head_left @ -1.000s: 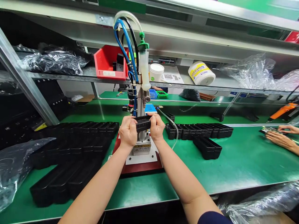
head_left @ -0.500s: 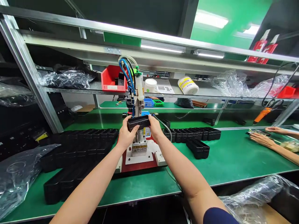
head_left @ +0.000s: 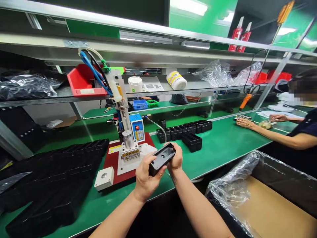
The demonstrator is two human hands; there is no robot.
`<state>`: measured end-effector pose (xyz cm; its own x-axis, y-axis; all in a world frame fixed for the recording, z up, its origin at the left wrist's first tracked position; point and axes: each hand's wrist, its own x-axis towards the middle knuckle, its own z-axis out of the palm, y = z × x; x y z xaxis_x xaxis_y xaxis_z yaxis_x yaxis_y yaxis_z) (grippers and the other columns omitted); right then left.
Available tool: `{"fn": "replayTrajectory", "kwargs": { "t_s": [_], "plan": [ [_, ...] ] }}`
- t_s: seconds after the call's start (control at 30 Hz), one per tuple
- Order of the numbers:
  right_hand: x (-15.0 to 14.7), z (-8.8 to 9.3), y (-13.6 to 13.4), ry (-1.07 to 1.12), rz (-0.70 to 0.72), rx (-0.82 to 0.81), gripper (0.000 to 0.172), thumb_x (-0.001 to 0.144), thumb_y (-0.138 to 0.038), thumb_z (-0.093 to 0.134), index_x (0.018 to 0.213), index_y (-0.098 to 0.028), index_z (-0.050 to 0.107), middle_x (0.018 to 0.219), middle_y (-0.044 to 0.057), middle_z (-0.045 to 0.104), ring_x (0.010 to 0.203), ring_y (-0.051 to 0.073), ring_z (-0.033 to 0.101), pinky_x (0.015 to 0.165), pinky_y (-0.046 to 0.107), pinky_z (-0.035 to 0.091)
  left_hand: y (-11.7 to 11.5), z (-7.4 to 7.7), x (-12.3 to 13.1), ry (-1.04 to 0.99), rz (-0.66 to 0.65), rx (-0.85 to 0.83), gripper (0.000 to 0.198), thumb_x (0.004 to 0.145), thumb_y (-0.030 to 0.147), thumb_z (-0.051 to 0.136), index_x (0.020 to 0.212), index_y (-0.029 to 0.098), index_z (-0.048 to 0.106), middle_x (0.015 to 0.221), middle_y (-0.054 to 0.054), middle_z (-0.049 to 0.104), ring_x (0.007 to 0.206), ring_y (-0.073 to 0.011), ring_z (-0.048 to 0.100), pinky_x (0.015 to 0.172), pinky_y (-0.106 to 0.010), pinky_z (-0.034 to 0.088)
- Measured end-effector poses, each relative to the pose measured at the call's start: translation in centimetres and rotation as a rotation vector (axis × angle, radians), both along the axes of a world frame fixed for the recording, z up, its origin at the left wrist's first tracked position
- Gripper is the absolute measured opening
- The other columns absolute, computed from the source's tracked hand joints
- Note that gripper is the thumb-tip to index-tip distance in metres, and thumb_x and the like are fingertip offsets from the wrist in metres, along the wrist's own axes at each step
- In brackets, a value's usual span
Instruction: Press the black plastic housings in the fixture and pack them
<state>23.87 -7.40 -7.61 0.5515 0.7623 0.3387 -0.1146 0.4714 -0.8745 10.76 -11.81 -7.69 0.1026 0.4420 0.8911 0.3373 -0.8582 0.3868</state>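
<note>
Both hands hold a black rectangular plastic housing (head_left: 162,159), its hollow side turned up toward me and a round hole visible in its floor. My left hand (head_left: 148,175) grips the near left end, thumb along the edge. At the far right end, my right hand (head_left: 176,157) is closed around it. Just left of the hands stands a small press machine (head_left: 128,140) on a red base (head_left: 109,165), with blue tubes and a white button box (head_left: 104,178). Behind the housing, a row of similar black housings (head_left: 184,130) lines the green bench (head_left: 218,145).
Many more black housings (head_left: 59,178) cover the bench at left. A plastic-lined bin (head_left: 279,201) stands at lower right. Another person (head_left: 297,132) works at the far right, hands on the bench. An orange electric screwdriver (head_left: 245,101) hangs nearby. A shelf holds a red bin (head_left: 85,82) and white tubs.
My view has turned to the right. The housing has come away from in front of the press, lower and nearer to me, and is now tilted so its hollow inside shows.
</note>
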Motion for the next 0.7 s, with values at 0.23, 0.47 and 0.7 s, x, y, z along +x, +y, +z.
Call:
{"fn": "replayTrajectory", "kwargs": {
  "t_s": [0.23,0.47,0.7],
  "plan": [
    [10.3,-6.6,-2.6,-0.117,-0.281,-0.238,0.058,0.089,-0.06,0.031,0.115,-0.016,0.057,0.111,0.015,0.064,0.095,0.026,0.063,0.066,0.034,0.051,1.9,-3.3,10.1,-0.063,-0.109,-0.685,0.031,0.08,0.038,0.063,0.104,0.022,0.05,0.099,-0.005,0.06,0.092,-0.0203,0.06,0.084,-0.038,0.049],
    [12.3,-11.9,-5.7,-0.47,-0.413,-0.311,0.024,0.084,-0.039,0.044,0.092,-0.024,0.06,0.093,0.011,0.064,0.087,0.029,0.061,0.076,0.046,0.049,8.8,-6.9,20.1,-0.049,-0.077,-0.829,0.025,0.084,0.022,0.056,0.108,0.017,0.053,0.107,-0.009,0.06,0.101,-0.0219,0.058,0.091,-0.043,0.047],
    [11.6,-11.9,-5.6,-0.775,-0.36,-0.366,0.015,0.083,-0.027,0.041,0.081,-0.028,0.056,0.082,0.01,0.064,0.08,0.034,0.06,0.071,0.049,0.047,11.2,-8.1,24.1,0.029,-0.109,-0.87,0.06,0.082,0.015,0.053,0.139,0.018,0.035,0.139,-0.015,0.046,0.13,-0.0259,0.043,0.109,-0.043,0.035]
  ]
}}
